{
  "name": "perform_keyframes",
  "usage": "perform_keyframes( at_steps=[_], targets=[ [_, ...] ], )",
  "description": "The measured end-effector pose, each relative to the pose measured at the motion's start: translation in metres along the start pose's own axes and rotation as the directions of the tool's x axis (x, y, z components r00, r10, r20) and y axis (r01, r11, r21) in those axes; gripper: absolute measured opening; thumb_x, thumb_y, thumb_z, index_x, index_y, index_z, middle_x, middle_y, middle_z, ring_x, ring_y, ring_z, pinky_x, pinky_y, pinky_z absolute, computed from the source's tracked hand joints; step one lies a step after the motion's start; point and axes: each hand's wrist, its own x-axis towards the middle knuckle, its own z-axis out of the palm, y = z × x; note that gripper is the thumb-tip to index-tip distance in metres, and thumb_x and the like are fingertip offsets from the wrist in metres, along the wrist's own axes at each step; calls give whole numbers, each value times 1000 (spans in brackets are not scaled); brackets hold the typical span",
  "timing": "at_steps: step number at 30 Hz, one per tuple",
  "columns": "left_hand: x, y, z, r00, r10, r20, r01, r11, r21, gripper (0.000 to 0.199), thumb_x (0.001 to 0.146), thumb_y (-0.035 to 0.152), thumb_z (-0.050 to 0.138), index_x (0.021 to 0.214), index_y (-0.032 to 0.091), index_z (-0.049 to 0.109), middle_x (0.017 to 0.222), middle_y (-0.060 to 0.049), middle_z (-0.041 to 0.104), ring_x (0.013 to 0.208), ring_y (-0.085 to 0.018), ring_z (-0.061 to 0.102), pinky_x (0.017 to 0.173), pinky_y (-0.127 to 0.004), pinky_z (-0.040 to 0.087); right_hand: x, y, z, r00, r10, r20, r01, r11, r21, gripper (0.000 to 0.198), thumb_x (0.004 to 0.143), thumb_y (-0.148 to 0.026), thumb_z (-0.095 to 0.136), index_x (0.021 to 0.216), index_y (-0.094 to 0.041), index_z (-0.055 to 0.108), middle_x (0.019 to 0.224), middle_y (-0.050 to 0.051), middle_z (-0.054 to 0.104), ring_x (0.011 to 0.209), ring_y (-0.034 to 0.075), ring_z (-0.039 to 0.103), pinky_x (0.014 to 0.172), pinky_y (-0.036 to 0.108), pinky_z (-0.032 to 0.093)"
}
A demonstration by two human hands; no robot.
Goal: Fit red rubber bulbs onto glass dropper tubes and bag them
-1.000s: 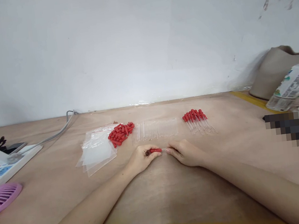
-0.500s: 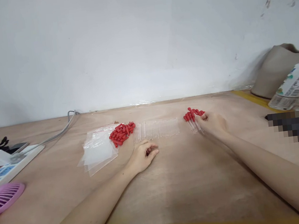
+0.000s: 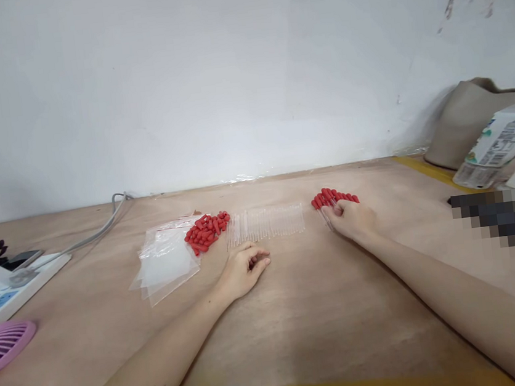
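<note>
– While the right hand (image 3: pixel 352 217) is placed at the red-capped tubes (image 3: pixel 327 195), how is its grip to be described?

– The thumb and fingers are held close together over the near part of the group, just below the red ends. Whether a tube is pinched between them cannot be seen, because the fingertips are partly hidden.

– And what is done by the left hand (image 3: pixel 244 271)?

– It is rested on the surface (image 3: pixel 301 330), just beside the clear tubes (image 3: pixel 268 223). Its fingers are curled, the thumb is held apart from them, and nothing is seen in the gap.

– Where are the pieces found?

– The red-capped tubes are gathered to the right of the clear tubes, which are laid in a row. To the left of this row the loose red caps (image 3: pixel 203 231) are heaped, at the edge of the plastic bags (image 3: pixel 165 258).

– How is the step in hand done well, if it is judged to be the arranging of the capped tubes?

– Each tube should be laid parallel to its neighbours, with the red ends in one line. The fingers should be parted fully before they are lifted, so that no neighbour is dragged. Light pressure is advised, since such thin stems may easily be rolled.
</note>
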Motion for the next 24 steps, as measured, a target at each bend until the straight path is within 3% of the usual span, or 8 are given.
perform_keyframes(
  at_steps=[5,12,20,24],
  targets=[
    [0,0,0,1000,5,5,-5,1000,-7,18,81,26,52,87,16,65,80,-4,59,63,-12,52,60,-25,44,-20,-24,9,980,-196,14,196,980,18,30,78,-45,45,69,-20,60,67,6,62,62,19,55,52,28,30],
    [-1,-3,1,1000,9,8,-9,1000,-9,18,81,26,52,87,17,65,82,-5,59,65,-12,52,62,-25,44,-10,-44,21,993,-91,72,91,996,1,30,79,-42,43,74,-19,62,72,7,64,68,21,58,54,29,34],
    [-1,-4,2,1000,6,17,-6,1000,-14,17,81,25,52,89,17,65,83,-5,59,66,-12,52,62,-25,44,-37,-21,3,982,-161,101,154,986,70,26,76,-42,48,65,-22,59,64,4,61,62,21,55,51,29,30],
    [0,-3,2,1000,10,20,-10,1000,0,17,81,25,51,88,17,65,82,-4,58,66,-12,52,62,-25,44,-49,-7,-10,976,-190,109,172,973,153,21,72,-43,53,71,-23,59,63,1,59,64,19,54,52,28,31]
  ],
)
